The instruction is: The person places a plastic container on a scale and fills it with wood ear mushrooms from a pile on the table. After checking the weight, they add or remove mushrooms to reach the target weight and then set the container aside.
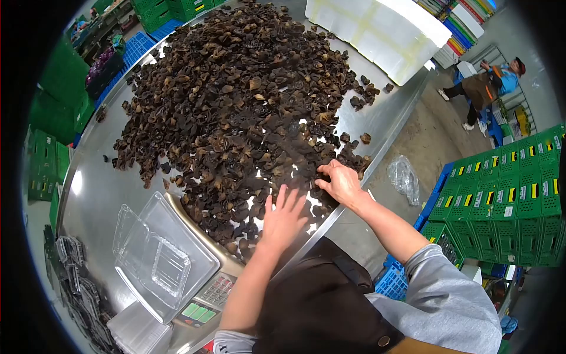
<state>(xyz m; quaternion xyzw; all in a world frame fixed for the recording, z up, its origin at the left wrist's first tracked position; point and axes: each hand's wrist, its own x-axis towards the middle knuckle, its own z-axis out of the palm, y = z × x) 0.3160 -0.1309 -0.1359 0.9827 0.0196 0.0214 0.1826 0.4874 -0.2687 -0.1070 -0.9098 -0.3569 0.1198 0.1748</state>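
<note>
A large heap of dark brown wood ear mushrooms spreads over a metal table. At the near edge of the heap, my left hand is open, fingers spread over loose pieces. My right hand lies farther right, by the table's edge, its fingers curled in among the mushrooms; what sits under the fingertips is partly hidden. Left of my left forearm stands a digital scale with a keypad and green buttons. An open clear plastic container rests on the scale's tray.
A white foam box stands at the table's far right. Stacked green crates are on the right, beside a clear plastic bag on the floor. Several more plastic containers lie lower left. A person is in the background.
</note>
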